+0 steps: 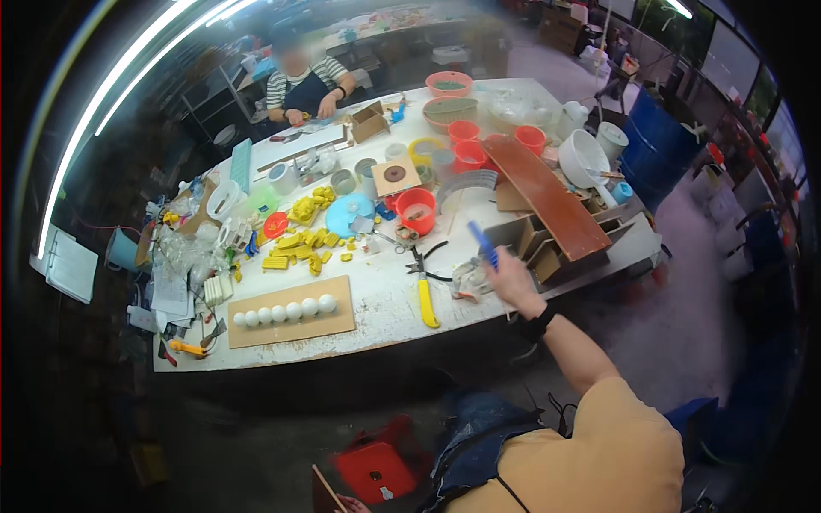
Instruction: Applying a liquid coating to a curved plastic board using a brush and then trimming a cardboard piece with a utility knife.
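White tabletop (376, 329): by its near edge, right hand (513, 282) clasps slim blue stick (482, 243) slanting far-left; left hand (352, 505), lower, pinches thin brown board (323, 496).

Long light tubes (109, 73) glowed along the upper left; a shorter lamp (678, 8) shone upper right. Dark-framed windows (733, 61) lined the right side. Floor (688, 256) looked greyish-purple there, darker before the white-topped worktable (382, 313). Beyond stood a cluttered back bench (376, 34), partly blurred.

Left head fisheye, looking down and across whole worktable (380, 309).
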`<control>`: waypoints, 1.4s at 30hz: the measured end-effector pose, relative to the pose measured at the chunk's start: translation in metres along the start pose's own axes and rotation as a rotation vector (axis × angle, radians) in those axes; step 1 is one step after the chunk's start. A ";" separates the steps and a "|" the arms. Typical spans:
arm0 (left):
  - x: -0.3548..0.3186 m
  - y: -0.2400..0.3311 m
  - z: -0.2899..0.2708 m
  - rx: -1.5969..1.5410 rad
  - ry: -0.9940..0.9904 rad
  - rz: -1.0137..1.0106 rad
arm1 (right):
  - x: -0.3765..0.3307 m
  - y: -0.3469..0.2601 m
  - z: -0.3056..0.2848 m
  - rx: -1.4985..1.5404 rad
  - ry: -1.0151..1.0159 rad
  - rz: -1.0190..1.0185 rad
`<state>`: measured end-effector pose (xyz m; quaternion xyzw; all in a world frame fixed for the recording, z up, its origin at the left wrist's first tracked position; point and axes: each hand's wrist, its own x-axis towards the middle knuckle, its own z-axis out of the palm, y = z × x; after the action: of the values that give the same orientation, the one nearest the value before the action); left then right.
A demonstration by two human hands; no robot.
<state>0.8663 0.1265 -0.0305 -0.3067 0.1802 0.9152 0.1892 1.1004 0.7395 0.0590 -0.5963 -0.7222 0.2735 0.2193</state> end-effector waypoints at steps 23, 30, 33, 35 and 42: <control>0.045 -0.104 0.215 0.382 -0.174 0.061 | 0.040 -0.154 -0.078 1.330 -0.338 -0.473; 0.086 -0.080 0.209 0.345 -0.209 -0.002 | -0.028 -0.274 -0.103 1.855 -1.244 -0.892; 0.102 -0.051 0.193 0.305 -0.214 -0.006 | -0.066 -0.330 -0.082 1.837 -1.223 -0.961; 0.110 -0.045 0.200 0.312 -0.196 -0.005 | -0.127 -0.376 -0.045 3.068 -1.047 -0.700; 0.125 0.001 0.204 0.269 -0.188 0.047 | -0.118 -0.421 -0.021 2.337 -1.955 -0.928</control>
<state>0.6727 0.2460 0.0436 -0.1872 0.2899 0.9117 0.2231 0.8248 0.5682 0.3523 -0.5520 0.0919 -0.8259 -0.0690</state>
